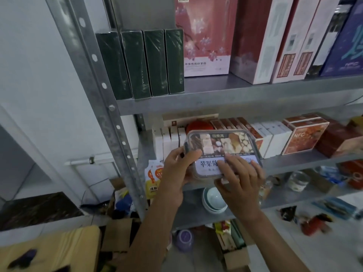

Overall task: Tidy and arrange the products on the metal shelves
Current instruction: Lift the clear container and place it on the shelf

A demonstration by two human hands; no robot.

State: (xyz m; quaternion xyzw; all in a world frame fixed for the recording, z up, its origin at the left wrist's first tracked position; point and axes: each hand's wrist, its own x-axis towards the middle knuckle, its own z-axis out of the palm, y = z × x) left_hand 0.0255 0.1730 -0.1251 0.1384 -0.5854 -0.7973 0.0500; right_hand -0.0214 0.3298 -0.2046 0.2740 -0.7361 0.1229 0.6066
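**Snack box held at the front of the middle shelf**

Counts: one clear-lidded snack box (222,146), two hands on it. The upper shelf (235,99) carries four dark green boxes (141,63) upright in a row at its left end. After them come one pink box (206,36), several tall red-and-white cartons (275,46) and one blue box (345,46).

The snack box is tilted with its lid toward the camera, at the front edge of the middle shelf (294,161). Whether it rests on the metal cannot be told. The left hand (176,169) grips its left end, thumb on the lid and fingers curled under. The right hand (241,177) clamps the near edge, with its fingers spread across the white label and the thumb below.

Edges and room: a bare strip of metal runs along the middle shelf front, right of the snack box. Another bare patch lies in front of the pink box above. The perforated upright (98,75) bounds the left side.

Around: a row of white packs (169,140) stands just behind the snack box. More white packs and an orange carton (304,136) stand to the right. On the shelf below sit a stack of pale bowls (214,199) and a glass jar (298,179). Orange pouches (155,177), two as far as shows, are beside the upright. Cardboard boxes (117,234) crowd the floor.
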